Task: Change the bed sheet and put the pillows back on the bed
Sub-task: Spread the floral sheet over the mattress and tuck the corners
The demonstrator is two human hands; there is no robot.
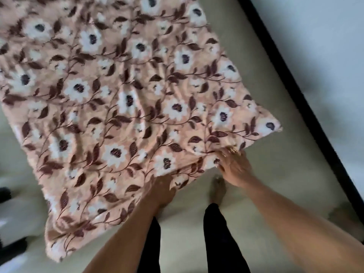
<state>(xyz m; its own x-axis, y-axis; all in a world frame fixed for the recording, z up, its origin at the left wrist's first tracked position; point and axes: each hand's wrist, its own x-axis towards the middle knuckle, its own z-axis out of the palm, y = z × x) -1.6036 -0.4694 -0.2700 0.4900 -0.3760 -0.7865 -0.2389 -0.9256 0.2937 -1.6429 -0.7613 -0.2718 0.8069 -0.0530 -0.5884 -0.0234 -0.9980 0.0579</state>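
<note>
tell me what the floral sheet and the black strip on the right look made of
Sheet: soft woven cloth, perhaps cotton, matte, printed; it creases and drapes. Black strip: hard, straight-edged, dull, maybe painted wood or metal; blur leaves it open.

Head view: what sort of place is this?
Likely a home, perhaps a bedroom: the right hand grips a floral sheet, a bare foot stands on a pale surface, a black strip edges a white wall.

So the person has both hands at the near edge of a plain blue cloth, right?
Not quite. The head view shows the cloth is peach with white flowers and brown leaves, not plain blue. Both hands are at its near edge: the right hand grips it, and the left hand has its fingers hidden underneath.
</note>
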